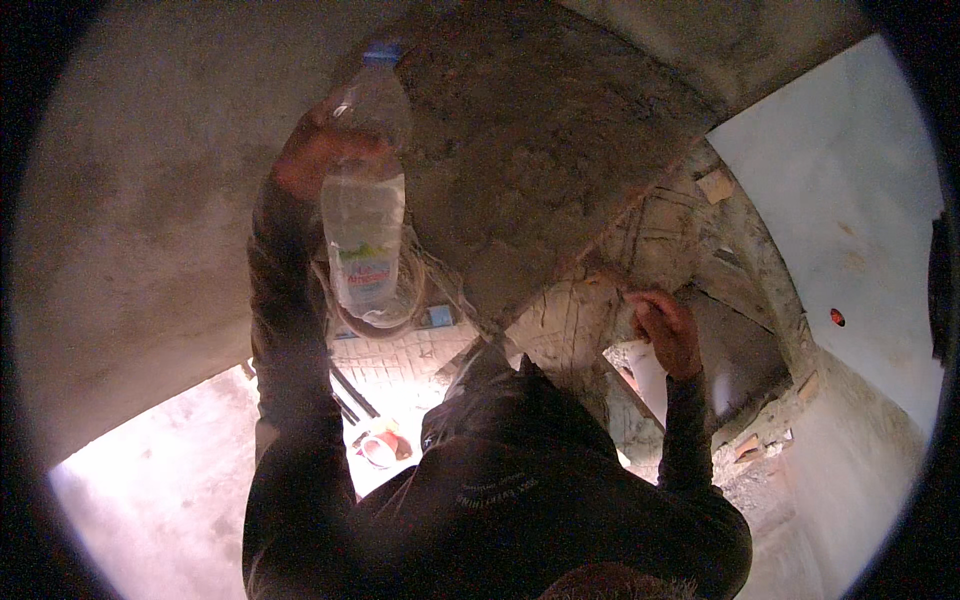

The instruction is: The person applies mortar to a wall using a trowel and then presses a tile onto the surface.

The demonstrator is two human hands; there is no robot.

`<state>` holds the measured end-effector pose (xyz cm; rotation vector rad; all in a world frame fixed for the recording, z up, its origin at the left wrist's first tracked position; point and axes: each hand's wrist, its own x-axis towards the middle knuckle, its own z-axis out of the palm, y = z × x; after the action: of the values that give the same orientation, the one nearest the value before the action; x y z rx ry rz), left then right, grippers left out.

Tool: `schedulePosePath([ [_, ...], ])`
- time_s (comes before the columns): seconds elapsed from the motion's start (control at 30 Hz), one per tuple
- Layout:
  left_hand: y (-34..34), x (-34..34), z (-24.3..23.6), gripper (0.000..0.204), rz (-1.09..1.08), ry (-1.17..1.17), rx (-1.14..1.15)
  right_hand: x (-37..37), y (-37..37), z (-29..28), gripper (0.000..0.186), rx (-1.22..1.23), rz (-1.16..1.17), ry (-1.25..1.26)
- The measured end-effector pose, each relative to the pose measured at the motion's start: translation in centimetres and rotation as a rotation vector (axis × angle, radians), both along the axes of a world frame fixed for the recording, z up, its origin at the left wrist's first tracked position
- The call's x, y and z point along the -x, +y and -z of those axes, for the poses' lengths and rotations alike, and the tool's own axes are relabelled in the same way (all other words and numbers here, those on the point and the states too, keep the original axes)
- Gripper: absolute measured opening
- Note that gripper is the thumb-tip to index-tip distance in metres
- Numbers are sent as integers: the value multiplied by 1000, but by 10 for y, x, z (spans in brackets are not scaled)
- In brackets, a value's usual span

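My left hand [325, 158] is raised and wrapped round a clear plastic bottle [365, 215] with a blue cap [381, 53]. The bottle stands nearly upright, cap at the top, and is partly filled with clear liquid. To its right lies a rough, dark mortar-like surface [550, 140]. Lower on the right, my right hand [665, 322] is closed, its fingers curled near the edge of that surface. Dimness hides whatever those fingers may hold. Dark sleeves cover both arms.
Behind the bottle's base hangs a curved loop [378, 330], perhaps hose. Under bright light below are a reddish round container [380, 447] and dark bars [353, 393]. A pale wall panel [840, 200] stands at right, beside rough masonry [660, 230]. Broken brick pieces [747, 447] lie lower right.
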<state>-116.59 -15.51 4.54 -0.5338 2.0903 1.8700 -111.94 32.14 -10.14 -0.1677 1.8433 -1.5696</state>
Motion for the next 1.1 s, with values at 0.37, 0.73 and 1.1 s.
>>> schedulePosePath([
  [0.37, 1, -187, -16, 84, -628, 640, 307, -14, -67, -21, 20, 106, -357, 25],
  [0.73, -13, -482, -5, 56, -1519, 502, 546, -80, -231, -28, 21, 126, -1056, 109],
  [1.1, -107, -673, 94, 77, -1838, 346, 720, -273, -561, 53, 40, 6, -1121, 691],
])
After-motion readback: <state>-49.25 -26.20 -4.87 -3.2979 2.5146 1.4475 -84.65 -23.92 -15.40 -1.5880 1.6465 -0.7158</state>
